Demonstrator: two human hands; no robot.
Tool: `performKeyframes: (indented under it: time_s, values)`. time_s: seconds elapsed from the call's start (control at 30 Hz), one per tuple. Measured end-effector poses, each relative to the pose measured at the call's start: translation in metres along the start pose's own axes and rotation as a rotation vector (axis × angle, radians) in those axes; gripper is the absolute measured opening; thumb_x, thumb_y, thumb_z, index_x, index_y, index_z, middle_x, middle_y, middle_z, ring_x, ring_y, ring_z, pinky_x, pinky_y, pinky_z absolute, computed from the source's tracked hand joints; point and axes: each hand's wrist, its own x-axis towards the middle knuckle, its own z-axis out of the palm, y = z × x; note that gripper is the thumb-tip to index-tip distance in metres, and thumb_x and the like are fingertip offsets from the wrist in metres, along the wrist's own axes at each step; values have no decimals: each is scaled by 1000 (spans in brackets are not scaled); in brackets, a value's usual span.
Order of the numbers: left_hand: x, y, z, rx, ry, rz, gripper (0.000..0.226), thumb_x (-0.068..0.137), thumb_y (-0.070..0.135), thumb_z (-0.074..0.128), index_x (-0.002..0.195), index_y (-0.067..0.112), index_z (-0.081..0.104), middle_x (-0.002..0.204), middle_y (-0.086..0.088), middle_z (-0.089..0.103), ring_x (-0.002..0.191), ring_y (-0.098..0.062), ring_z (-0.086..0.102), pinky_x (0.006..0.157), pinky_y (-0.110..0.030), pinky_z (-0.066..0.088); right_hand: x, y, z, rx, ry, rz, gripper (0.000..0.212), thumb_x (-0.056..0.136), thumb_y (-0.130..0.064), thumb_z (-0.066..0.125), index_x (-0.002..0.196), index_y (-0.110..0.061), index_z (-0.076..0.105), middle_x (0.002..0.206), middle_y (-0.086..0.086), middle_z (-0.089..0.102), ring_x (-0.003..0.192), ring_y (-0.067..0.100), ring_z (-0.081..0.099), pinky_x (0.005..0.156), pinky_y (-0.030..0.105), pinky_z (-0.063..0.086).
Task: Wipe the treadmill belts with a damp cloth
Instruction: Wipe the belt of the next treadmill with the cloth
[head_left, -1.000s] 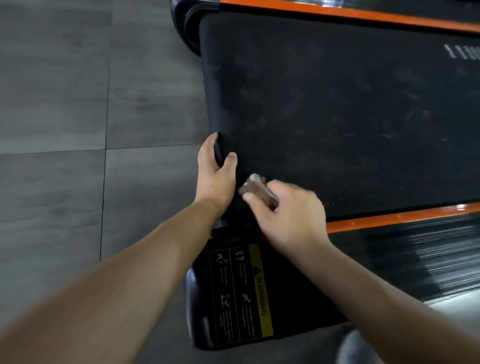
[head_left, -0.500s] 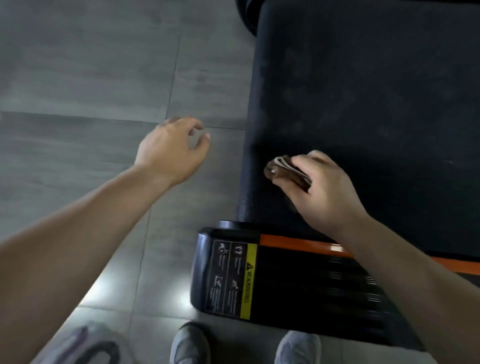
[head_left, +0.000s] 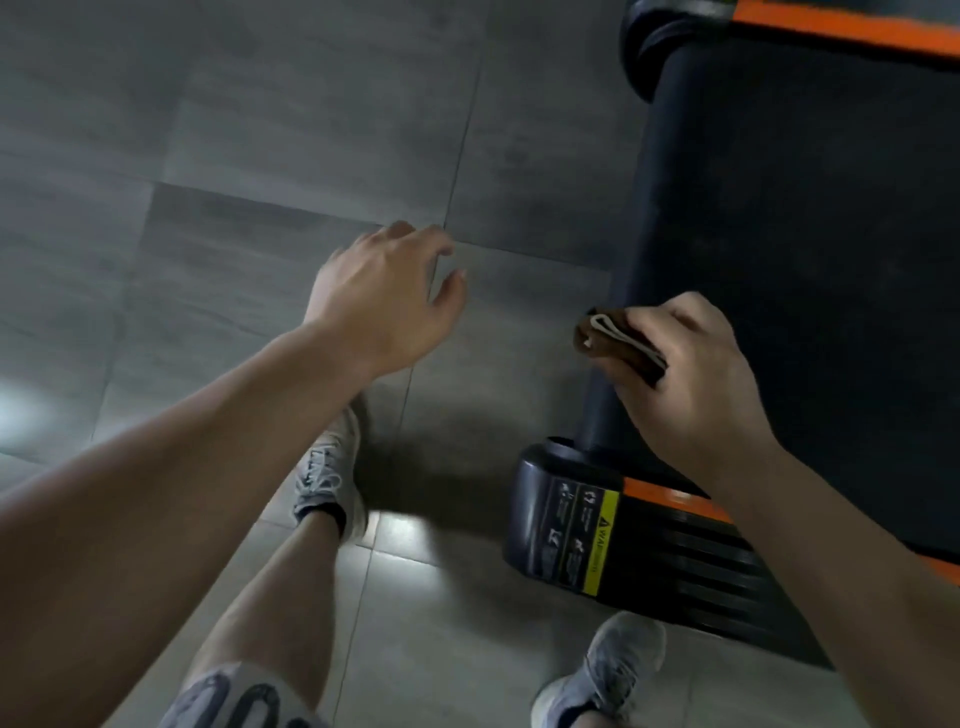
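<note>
Right hand (head_left: 691, 395): grasping; thumb and curled fingers pinch the folded cloth (head_left: 613, 340).
Left hand (head_left: 384, 301): released; fingers loosely spread, holding nothing, over the tiled floor (head_left: 260, 130).
Cloth position: the brown fold sticks out of the right hand toward the person's left, over the rounded end of the treadmill belt (head_left: 805, 234). Contact with the belt cannot be told.
Belt position: the black surface lies ahead of and to the right of the cloth, between the far orange rail (head_left: 841, 26) and the near end cap (head_left: 566, 525) with its yellow warning label.
Belt long axis: judged to run from the rounded end beside the hand out toward the person's right.
Nearer hand: the right, at the belt edge. The left is well apart from the belt.
Coming move (judgement): lower the cloth flat, then stroke rightward along the belt. No reach across the body is required.
Stance: both shoes stand on the floor, the right shoe (head_left: 618, 670) near the end cap.
</note>
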Motion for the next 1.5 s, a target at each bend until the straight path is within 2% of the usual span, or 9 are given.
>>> performKeyframes:
  time_s: [0.37,0.53,0.63,0.8,0.93,1.07,1.2,1.37,1.5]
  values:
    - [95,-129,-105,13,-120,120,47,102,53,47,139,28,57,134,-2,62,122,-26,57,93,-42,48,118,-146,44,-33,90,85,30,92,-42,71,104,-15,66,97,1,54,92,21,55,70,37,49]
    - [145,-161,-142,61,-146,132,49,102,55,46,141,26,55,136,-2,61,125,-26,56,94,-41,44,175,-176,50,-41,146,111,40,91,-39,72,117,-10,64,106,7,59,101,26,57,76,36,48]
    - [177,-164,-156,61,-148,132,50,101,56,44,141,27,55,135,-1,61,125,-25,56,95,-42,46,209,-179,45,-39,175,122,38,92,-41,70,113,-10,64,106,7,58,101,27,57,76,31,41]
    - [244,-143,-166,66,-158,136,50,101,55,46,140,26,55,134,-1,62,123,-25,57,94,-41,47,271,-161,29,-1,190,149,38,91,-41,71,112,-11,66,107,5,58,100,27,59,77,37,51]
    - [321,-110,-167,40,-157,113,46,100,53,49,138,29,56,133,-1,62,123,-26,57,96,-40,46,337,-127,9,11,210,168,35,88,-40,73,109,-12,67,103,3,58,97,26,60,75,31,46]
    - [407,-79,-164,20,-137,88,46,101,53,47,139,29,55,134,1,62,123,-23,56,96,-39,46,417,-83,-13,10,165,139,42,89,-46,68,114,-12,66,107,6,60,97,26,60,73,34,50]
    - [483,-40,-163,27,-139,118,48,101,54,46,141,28,54,135,1,61,123,-23,56,95,-39,44,493,-44,-48,-35,207,97,37,91,-38,71,112,-8,66,104,8,58,97,24,56,73,28,40]
    - [572,3,-175,40,-128,149,47,100,52,49,139,28,55,135,-1,61,122,-27,57,94,-39,44,576,1,-95,-50,252,125,34,92,-38,70,113,-11,65,106,8,59,100,29,58,76,42,53]
    - [654,37,-181,23,-112,167,45,98,51,51,136,28,57,133,-1,62,122,-29,57,93,-39,45,640,34,-132,-76,271,153,39,90,-37,66,116,-9,63,108,9,60,97,28,59,74,39,53]
